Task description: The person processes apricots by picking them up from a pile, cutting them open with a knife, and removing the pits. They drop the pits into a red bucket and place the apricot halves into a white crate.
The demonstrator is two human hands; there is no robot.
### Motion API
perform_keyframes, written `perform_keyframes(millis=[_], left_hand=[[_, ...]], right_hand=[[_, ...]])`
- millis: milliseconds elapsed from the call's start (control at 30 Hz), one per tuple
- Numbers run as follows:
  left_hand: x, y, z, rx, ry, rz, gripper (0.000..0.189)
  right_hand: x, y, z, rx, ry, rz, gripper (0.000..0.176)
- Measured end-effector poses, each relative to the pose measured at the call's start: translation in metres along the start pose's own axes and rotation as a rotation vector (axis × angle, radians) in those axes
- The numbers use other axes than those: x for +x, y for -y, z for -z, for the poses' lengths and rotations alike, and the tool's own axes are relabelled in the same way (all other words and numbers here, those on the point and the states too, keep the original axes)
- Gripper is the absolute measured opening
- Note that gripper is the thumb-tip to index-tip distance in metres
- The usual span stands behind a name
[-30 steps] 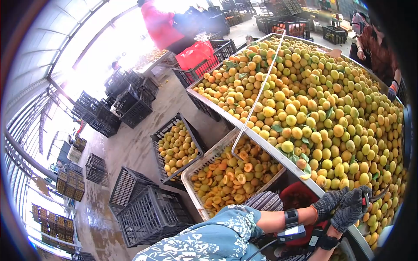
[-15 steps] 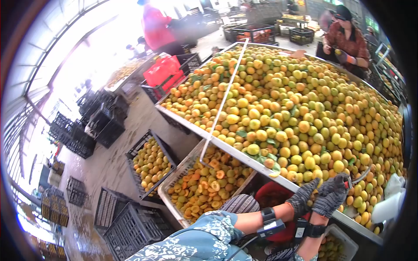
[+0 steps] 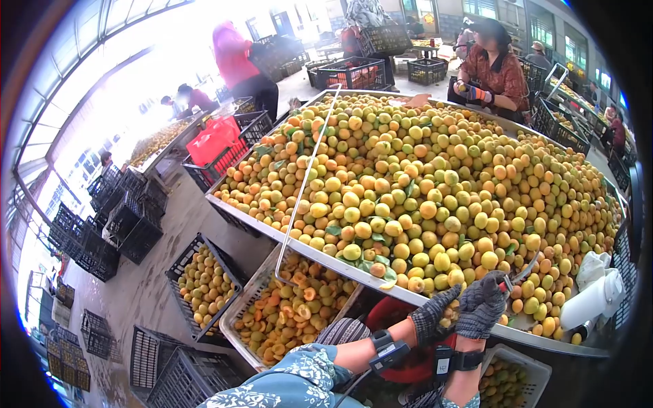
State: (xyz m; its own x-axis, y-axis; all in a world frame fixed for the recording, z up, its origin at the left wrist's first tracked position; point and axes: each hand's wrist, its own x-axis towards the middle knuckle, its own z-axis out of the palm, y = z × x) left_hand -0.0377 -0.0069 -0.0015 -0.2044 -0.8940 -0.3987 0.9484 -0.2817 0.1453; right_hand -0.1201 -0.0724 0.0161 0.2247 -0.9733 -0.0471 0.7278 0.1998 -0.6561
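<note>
My left hand (image 3: 435,317), in a dark knit glove, is closed around an apricot (image 3: 449,313) that shows partly between the two hands. Close beside it, my right hand (image 3: 480,307) in a matching glove grips a knife (image 3: 526,267) with a red handle and a curved blade pointing up and right. Both hands are at the near edge of a metal-rimmed table (image 3: 320,260) heaped with yellow-orange apricots (image 3: 435,194). Below the table edge, a red container (image 3: 403,370) is partly hidden by my forearms.
A pale crate (image 3: 235,319) of split apricots and a black crate (image 3: 231,292) of whole ones stand left. Another pale crate (image 3: 537,377) is lower right. A thin metal rod (image 3: 309,170) crosses the table. A white bottle (image 3: 590,302) lies right. A person (image 3: 493,71) works across the table.
My view has turned, so the table and crates appear further left. Both hands stay close together with the knife in the right. The person across the table has lowered their hands.
</note>
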Motion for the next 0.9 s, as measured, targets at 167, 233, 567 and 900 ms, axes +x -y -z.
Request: perform_keyframes(millis=[167, 233, 567, 900], left_hand=[[0.001, -0.003, 0.003, 0.013, -0.039, 0.028, 0.041], [0.003, -0.003, 0.006, 0.031, -0.051, 0.050, 0.042], [-0.023, -0.005, -0.033, 0.117, 0.010, -0.010, 0.038], [0.003, -0.013, 0.001, 0.225, -0.096, -0.166, 0.032]], right_hand=[[-0.010, 0.009, -0.015, -0.045, 0.102, 0.033, 0.021], [-0.012, 0.012, -0.015, -0.029, 0.116, 0.036, 0.021], [0.002, 0.007, 0.004, 0.189, 0.216, -0.039, 0.022], [0.005, 0.038, 0.014, 0.089, 0.065, 0.061, 0.019]])
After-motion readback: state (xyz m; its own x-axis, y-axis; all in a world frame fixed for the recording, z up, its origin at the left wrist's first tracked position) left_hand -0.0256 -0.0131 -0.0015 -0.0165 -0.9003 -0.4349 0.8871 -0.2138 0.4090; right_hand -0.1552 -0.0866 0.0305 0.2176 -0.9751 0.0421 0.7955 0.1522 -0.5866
